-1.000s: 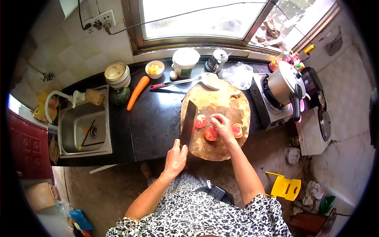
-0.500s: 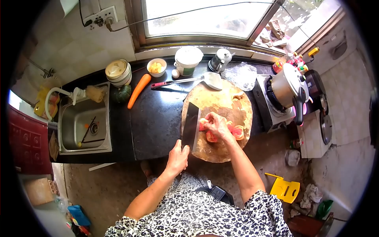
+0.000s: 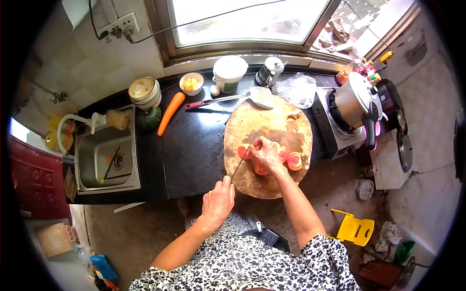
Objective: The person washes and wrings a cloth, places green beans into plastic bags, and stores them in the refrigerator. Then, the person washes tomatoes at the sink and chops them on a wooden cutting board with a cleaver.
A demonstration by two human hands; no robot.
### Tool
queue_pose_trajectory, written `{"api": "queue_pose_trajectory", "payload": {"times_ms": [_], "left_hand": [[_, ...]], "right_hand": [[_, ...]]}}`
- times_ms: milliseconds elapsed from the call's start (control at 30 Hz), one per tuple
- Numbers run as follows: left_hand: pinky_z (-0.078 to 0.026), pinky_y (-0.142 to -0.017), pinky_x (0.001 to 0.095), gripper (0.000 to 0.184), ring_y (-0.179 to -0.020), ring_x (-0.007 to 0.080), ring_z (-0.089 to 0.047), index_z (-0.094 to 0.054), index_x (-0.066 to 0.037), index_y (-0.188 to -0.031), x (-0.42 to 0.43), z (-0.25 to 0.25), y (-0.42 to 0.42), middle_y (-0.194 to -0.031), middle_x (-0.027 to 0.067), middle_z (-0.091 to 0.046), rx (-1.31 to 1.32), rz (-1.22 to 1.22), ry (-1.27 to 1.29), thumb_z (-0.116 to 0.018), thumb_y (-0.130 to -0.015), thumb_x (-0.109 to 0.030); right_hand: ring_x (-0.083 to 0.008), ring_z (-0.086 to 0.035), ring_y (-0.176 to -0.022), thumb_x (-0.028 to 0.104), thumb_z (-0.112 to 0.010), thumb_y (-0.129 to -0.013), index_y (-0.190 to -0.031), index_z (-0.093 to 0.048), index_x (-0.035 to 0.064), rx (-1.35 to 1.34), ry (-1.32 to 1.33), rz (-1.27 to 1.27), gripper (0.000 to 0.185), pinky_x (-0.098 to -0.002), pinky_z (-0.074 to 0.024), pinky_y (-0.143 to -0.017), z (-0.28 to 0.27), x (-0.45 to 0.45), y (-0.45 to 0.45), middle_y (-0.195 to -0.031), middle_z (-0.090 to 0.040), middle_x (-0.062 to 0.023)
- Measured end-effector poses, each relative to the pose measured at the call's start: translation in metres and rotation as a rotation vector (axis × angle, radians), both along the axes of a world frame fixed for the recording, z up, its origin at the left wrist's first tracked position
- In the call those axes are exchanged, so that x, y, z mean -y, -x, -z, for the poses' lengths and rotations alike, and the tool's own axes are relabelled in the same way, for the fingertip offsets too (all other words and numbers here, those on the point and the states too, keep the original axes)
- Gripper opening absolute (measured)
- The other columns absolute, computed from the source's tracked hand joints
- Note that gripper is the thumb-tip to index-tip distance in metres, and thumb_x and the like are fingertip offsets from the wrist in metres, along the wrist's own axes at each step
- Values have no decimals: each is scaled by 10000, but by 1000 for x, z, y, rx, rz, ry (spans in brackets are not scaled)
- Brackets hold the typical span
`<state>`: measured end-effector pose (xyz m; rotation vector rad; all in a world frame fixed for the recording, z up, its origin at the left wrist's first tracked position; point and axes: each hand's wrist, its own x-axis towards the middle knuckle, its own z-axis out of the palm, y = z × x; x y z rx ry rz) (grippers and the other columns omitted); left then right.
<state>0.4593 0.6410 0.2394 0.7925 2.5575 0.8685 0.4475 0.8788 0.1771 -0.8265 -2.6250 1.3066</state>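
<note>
My left hand [image 3: 218, 201] is closed around the handle of a cleaver [image 3: 241, 163], whose blade appears nearly edge-on above the round wooden chopping board [image 3: 238, 121]. My right hand [image 3: 266, 154] has its fingers pinched together close to the blade's far end; what they hold, if anything, is hidden. Left of the blade lies a red tomato piece [image 3: 243, 151]. Other tomato pieces rest around my right hand: one tomato piece [image 3: 260, 169] below it and another tomato piece [image 3: 294, 161] to its right.
A spatula [image 3: 261, 98] overlaps the board's far edge. Along the counter are a carrot [image 3: 171, 114], a green squash [image 3: 148, 118], stacked bowls [image 3: 144, 92], an egg [image 3: 214, 90] and a white tub [image 3: 230, 72]. A pressure cooker [image 3: 353, 99] stands on the stove at right; the sink [image 3: 107, 160] is left.
The cleaver has turned from showing its broad face to nearly edge-on, its far end now beside my right fingers. My left hand has shifted slightly. The view has moved a little.
</note>
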Motion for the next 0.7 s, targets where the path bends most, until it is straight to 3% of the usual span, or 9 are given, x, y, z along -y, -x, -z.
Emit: {"api": "queue_pose_trajectory", "payload": {"times_ms": [67, 133, 167, 267, 400, 467, 600, 700], "left_hand": [[-521, -559, 516, 147, -656, 419, -635, -459, -68, -971, 1, 9, -4, -814, 187, -596, -138, 33, 40, -555, -961, -178], [-525, -539, 498, 131, -636, 396, -643, -459, -76, -976, -1, 10, -6, -804, 186, -586, -208, 39, 85, -557, -953, -159], [-560, -546, 440, 100, -621, 356, -667, -462, -62, -998, -4, 13, -6, -792, 184, -584, -280, 79, 141, -526, -921, -56], [-566, -554, 434, 103, -635, 356, -676, -458, -53, -998, -15, 20, 4, -802, 187, -592, -266, 111, 151, -519, -915, -44], [-561, -579, 479, 84, -663, 389, -675, -481, -54, -1000, -38, 29, 25, -823, 221, -627, -253, 89, 103, -511, -924, -73], [-544, -626, 516, 155, -702, 414, -666, -497, -47, -1047, -36, 22, 34, -799, 230, -645, -134, 48, 25, -519, -948, -165], [-500, -710, 529, 237, -817, 468, -626, -494, -25, -1084, -16, 2, 47, -845, 251, -640, 77, 22, -147, -537, -951, -216], [-486, -729, 506, 235, -838, 481, -597, -487, -18, -1064, -5, -18, 53, -843, 261, -624, 271, -21, -200, -553, -946, -211]], "right_hand": [[-325, -699, -747, 218, -700, -808, -935, -658, -20, -45, -147, 1, 273, -389, -546, -683, 1, 2, 2, -797, -694, -208], [-390, -682, -831, 176, -631, -801, -950, -657, -39, 65, -116, -30, 263, -448, -531, -749, -13, 6, 8, -864, -681, -264], [-422, -673, -874, 155, -596, -798, -957, -657, -48, 121, -101, -46, 266, -477, -523, -782, -20, 9, 9, -898, -674, -292], [-435, -669, -867, 125, -586, -782, -950, -646, -62, 4, -65, -22, 258, -483, -520, -771, -28, 16, 9, -904, -660, -321], [-435, -670, -844, 193, -644, -797, -958, -633, -63, 42, -96, 48, 303, -476, -526, -747, -9, 14, 5, -872, -665, -303], [-426, -673, -836, 231, -670, -801, -957, -623, -65, 38, -24, 3, 337, -468, -530, -743, -9, 9, 1, -857, -670, -289], [-203, -643, -709, 233, -759, -768, -923, -619, -19, -12, -66, -51, 328, -332, -529, -680, 5, -10, -4, -747, -646, -118], [-165, -604, -704, 129, -631, -822, -1013, -625, -8, -142, 97, 50, 235, -287, -502, -648, 6, -17, 5, -808, -649, -65]]}}
